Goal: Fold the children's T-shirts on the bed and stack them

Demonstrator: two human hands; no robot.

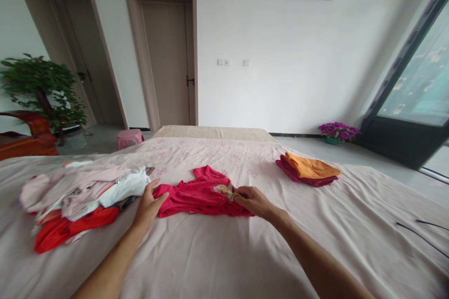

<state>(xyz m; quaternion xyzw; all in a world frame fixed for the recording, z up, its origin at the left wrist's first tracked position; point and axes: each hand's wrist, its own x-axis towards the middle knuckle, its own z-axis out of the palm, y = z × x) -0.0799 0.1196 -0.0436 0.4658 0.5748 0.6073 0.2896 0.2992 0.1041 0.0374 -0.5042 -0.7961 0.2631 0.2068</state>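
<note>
A bright pink T-shirt point(196, 196) with small dark dots and a pale printed figure lies partly folded on the bed sheet point(196, 261). One short sleeve points away from me. My left hand point(150, 201) grips the shirt's left end between thumb and fingers. At the right side, my right hand point(250, 198) has its fingers closed on the fabric near the print, and the fingertips are partly hidden. Left of my left hand sits a loose heap of clothes point(87, 191) in pale pink, white and red. Folded garments, orange point(310, 167) over dark red point(291, 175), lie stacked to the right.
Two thin black cords point(421, 238) lie on the sheet at the far right. Beyond the bed are a pink stool point(129, 138), a potted plant point(42, 88), a wooden armchair point(31, 133) and purple flowers point(338, 131) on the floor.
</note>
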